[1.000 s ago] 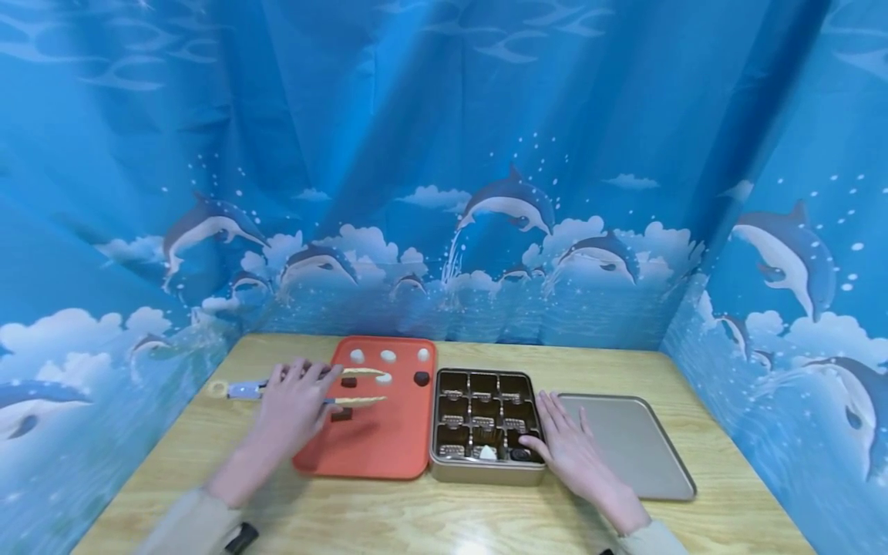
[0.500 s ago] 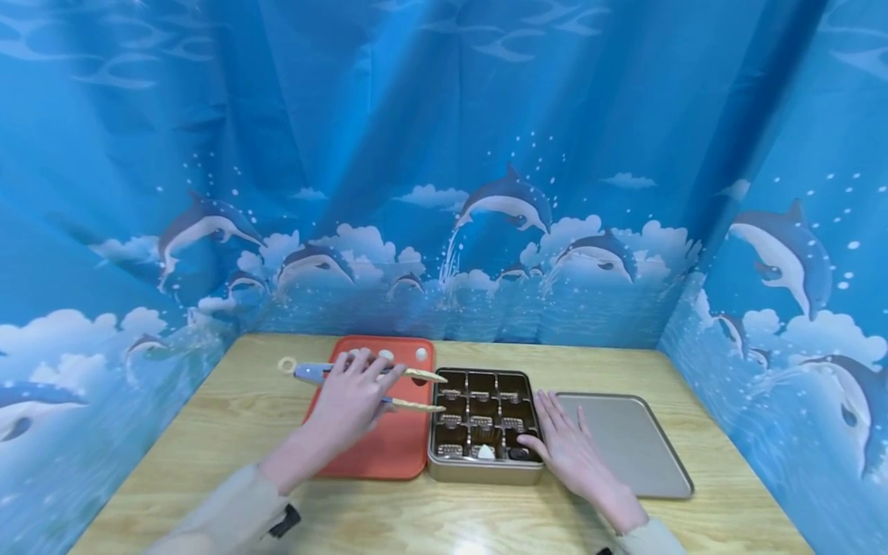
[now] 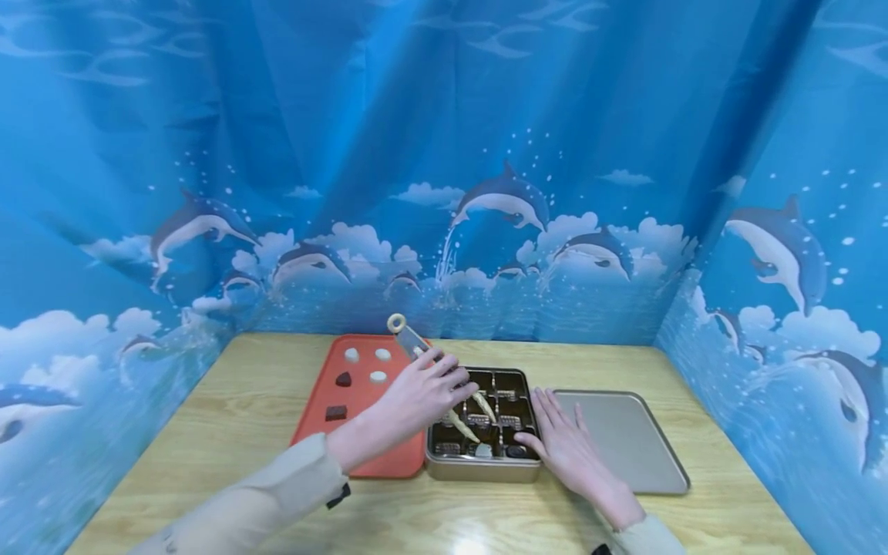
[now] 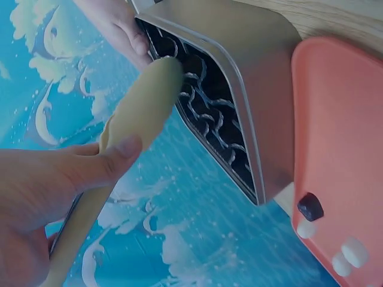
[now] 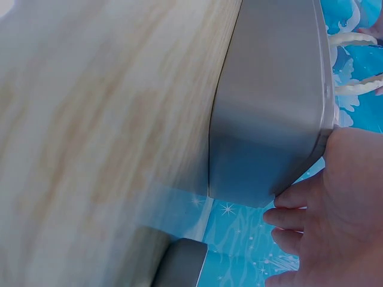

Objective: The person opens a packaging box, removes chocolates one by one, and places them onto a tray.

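Observation:
My left hand grips a pair of tongs with a blue-grey handle, an end ring and cream tips. The tips stand apart over the tin, with nothing visible between them. In the left wrist view, thumb and fingers hold one cream arm of the tongs. One tip is close to a white piece in the tin's front middle compartment. A dark piece lies in the front right compartment. With straight fingers, my right hand rests against the tin's right side, its thumb over the rim.
A red tray left of the tin carries several white and dark pieces, such as a brown block; my left arm hides part of it. The tin's flat lid lies to the right. Behind the table hangs a dolphin-print curtain.
My left hand has carried the tongs rightward from the tray to above the tin, and their tips have swung to point toward its front. My right hand has stayed on the tin.

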### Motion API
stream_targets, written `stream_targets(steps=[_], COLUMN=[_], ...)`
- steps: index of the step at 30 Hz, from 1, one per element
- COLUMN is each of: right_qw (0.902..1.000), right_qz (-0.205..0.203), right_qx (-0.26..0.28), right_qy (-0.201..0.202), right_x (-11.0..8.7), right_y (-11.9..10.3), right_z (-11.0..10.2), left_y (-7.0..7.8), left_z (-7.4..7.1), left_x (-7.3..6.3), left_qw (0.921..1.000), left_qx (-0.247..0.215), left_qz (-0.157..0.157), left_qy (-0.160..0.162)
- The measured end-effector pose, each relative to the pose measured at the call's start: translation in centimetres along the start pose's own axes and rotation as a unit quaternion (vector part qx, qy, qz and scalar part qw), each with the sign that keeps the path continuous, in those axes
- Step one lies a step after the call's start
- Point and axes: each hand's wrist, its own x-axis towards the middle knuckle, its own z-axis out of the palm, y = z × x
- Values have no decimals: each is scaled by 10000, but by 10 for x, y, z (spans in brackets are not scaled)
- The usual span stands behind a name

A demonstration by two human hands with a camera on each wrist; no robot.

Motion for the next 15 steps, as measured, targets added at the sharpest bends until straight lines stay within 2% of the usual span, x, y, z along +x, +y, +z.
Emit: stream_targets(steps=[5,11,15], right_qw=[10000,10000,10000], right_qz=[-13,11,30], right_qx=[36,-15,-1], right_qy=[-3,20,-38], right_x=[1,1,1], right_y=[-1,-1,-1], right_z=[0,0,0], left_y=[7,17,25], left_z=[1,1,2], left_x=[10,26,32], left_qw=[9979,9894,9843], left_qx=[188,597,726], left_qz=[565,1145,1435], left_qy=[-267,-665,-726])
